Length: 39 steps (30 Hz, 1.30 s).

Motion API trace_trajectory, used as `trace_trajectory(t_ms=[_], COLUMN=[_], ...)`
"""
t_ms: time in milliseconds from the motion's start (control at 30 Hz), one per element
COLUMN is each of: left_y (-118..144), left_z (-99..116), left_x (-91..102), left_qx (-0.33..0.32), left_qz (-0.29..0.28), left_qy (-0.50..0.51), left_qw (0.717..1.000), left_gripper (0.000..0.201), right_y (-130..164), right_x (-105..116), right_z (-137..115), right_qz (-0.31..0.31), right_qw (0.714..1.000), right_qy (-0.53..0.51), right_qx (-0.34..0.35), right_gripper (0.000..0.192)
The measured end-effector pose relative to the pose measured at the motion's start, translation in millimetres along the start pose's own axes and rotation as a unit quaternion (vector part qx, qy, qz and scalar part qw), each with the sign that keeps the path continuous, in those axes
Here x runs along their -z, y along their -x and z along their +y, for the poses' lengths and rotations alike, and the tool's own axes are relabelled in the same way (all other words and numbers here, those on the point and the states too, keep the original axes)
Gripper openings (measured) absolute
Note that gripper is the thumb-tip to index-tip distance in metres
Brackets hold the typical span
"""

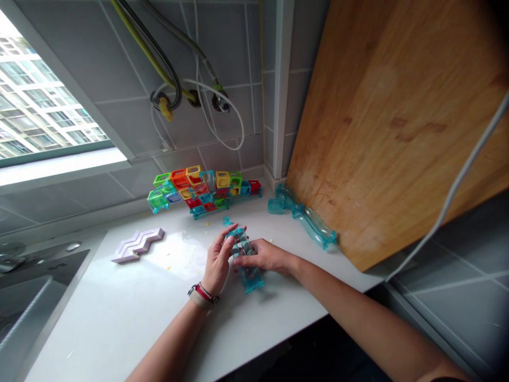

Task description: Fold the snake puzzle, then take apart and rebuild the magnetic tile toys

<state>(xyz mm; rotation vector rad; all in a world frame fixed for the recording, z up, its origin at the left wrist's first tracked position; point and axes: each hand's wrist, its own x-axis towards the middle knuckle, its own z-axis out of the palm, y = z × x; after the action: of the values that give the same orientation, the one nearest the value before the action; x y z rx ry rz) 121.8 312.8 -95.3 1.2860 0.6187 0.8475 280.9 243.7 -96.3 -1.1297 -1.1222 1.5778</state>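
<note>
My left hand [218, 260] and right hand [270, 255] both grip a clear teal frame [251, 280] over the white countertop [119, 318], left of the big wooden board [389, 116]. Clear teal tubes [316, 225] lie beside the board's foot. Farther left of the board, a multicoloured block build [193, 175] stands near the grey tiled wall [234, 42], where hoses [148, 55] hang; farther left still come a lilac zigzag piece [139, 245], the grey sink [75, 262] and the window [43, 95].

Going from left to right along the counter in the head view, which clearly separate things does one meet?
Sink, pale purple zigzag piece, held clear blue toy, curved blue toy.
</note>
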Motion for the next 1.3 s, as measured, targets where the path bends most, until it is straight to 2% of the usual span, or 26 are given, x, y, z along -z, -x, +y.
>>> trace_trajectory(t_ms=[333,633,867,1100,1233,1300], left_y=[-0.8,0.6,-0.2,-0.3,-2.9,-3.9], left_z=[-4.1,2.2,6.9,2.5,3.1,4.9], left_x=[0.2,-4.5,-6.5,-1.7,0.5,0.5], left_qx=[-0.015,0.005,0.051,0.054,0.044,0.04], left_qz=[0.001,0.013,0.047,0.067,0.085,0.076], left_qy=[-0.031,-0.001,0.036,0.023,0.025,0.031], left_qw=[0.999,1.0,0.997,0.996,0.995,0.996], left_gripper=[0.044,0.043,0.04,0.04,0.041,0.044], right_y=[2.3,-1.5,-0.7,0.8,-0.2,-0.6], right_x=[0.0,0.5,-0.5,-3.9,-5.7,-4.2], right_z=[-2.3,0.7,2.9,-1.3,-2.1,-3.7], right_qz=[0.003,0.009,0.009,-0.004,0.04,0.074], right_qw=[0.999,0.998,0.996,0.996,0.999,0.997], right_qy=[0.02,0.055,0.078,0.086,0.027,0.012], right_qx=[-0.047,0.02,0.033,0.022,-0.004,-0.012], right_gripper=[0.055,0.052,0.046,0.042,0.05,0.055])
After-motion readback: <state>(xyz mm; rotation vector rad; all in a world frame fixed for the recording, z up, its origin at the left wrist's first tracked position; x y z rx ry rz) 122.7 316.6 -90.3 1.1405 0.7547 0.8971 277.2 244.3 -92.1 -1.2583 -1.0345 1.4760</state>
